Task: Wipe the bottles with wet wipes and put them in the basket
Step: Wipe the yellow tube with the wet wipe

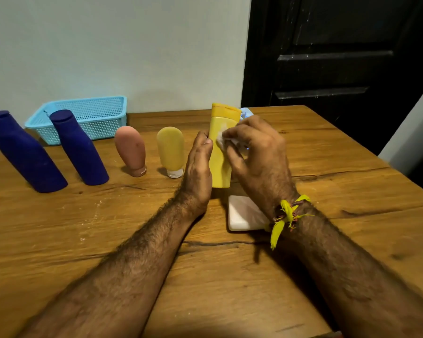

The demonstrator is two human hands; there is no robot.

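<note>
One basket (88, 113), no bottles inside.

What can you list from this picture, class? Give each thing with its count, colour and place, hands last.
Tall bottle: one, yellow, upright, centre.
Wet wipe: one, white, against that bottle.
Blue bottles: two, dark blue, far left.
Pink tube: one, on its cap.
Yellow tube: one, on its cap.
Basket: one, light blue, back left.
Wipes pack: one, white, near right wrist.
Table: one, brown wood.
Door: one, black, back right.
Left hand: holds tall bottle.
Right hand: pinches wipe.
</note>
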